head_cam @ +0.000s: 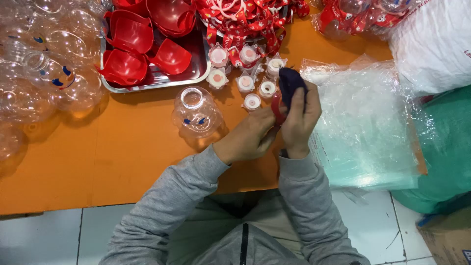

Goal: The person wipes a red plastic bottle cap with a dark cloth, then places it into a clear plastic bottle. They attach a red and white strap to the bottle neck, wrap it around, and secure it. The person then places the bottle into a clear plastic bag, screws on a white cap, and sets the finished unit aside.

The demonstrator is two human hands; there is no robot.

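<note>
The right hand is closed around a dark blue cloth, its fingers wrapped over the bunched fabric. The left hand pinches a small red piece — only its edge shows between the two hands, held just above the orange surface, near the middle of the scene. Cloth and red piece touch, so this looks like wiping or polishing.

To do it well, I judge the left grip should stay firm at the edge of the piece while the cloth passes over the open face, turning the piece bit by bit so no part is missed.

Just beyond the hands stands a cluster of small white caps. To the left of them a clear round bottle sits upright, and farther left lies a heap of more clear bottles. A metal tray at the far side holds red cups. To the right lies a stack of clear plastic bags — well apart from the wiping.
</note>
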